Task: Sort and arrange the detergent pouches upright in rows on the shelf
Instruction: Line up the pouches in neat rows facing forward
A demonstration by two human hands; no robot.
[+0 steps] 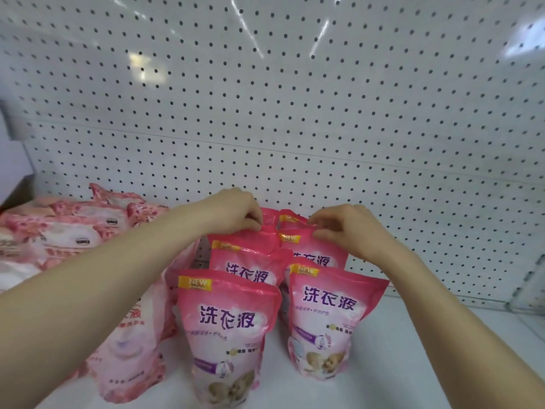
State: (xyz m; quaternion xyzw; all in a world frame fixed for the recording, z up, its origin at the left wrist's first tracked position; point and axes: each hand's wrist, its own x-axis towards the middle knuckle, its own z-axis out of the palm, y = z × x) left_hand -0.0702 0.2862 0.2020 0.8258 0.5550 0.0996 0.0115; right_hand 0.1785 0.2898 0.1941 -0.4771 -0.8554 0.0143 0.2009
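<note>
Farthest from the pegboard (pixel 295 113), on the white shelf (pixel 413 364): front pair of detergent pouches (pixel 230 335), upright, labels outward, apparently a finished row. Closer to the pegboard, a second pair (pixel 247 265) tucked directly behind. Closest to it, left hand (pixel 236 211) and right hand (pixel 345 228), fingers curled, pinching top seams of rear pouches (pixel 267 233), probably to straighten them. Leftward along the pegboard, paler pouches (pixel 67 228) lying flat, unsorted.

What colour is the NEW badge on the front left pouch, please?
The badge is yellow with white lettering; head view.
</note>
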